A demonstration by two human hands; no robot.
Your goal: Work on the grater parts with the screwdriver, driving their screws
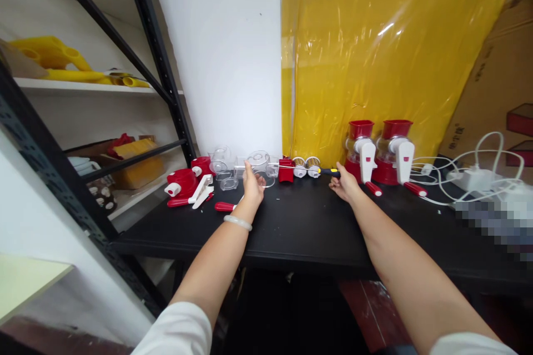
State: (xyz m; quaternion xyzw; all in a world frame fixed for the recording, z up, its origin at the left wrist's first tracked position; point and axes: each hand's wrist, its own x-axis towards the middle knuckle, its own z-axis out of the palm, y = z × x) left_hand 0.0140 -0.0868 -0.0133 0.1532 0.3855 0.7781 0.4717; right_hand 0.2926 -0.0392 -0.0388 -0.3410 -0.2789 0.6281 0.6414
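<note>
A long screwdriver (328,171) with a black and yellow handle points left, its handle end in the closed fingers of my right hand (345,182). My left hand (252,184), with a pale bangle at the wrist, is closed around part of a clear plastic housing (260,161), near the shaft's far end. Between the hands are a red part (286,170) and two metal grater drums (307,167). Left of my left hand lie more clear parts (220,160), red bases (182,182), a white arm piece (202,192) and a red handle (225,207).
Two assembled red and white graters (361,152) stand at the right on the black table (291,233). White cables and a power strip (478,177) lie farther right. A black-framed shelf (152,28) rises at the left; yellow wrapped sheeting (375,55) stands behind.
</note>
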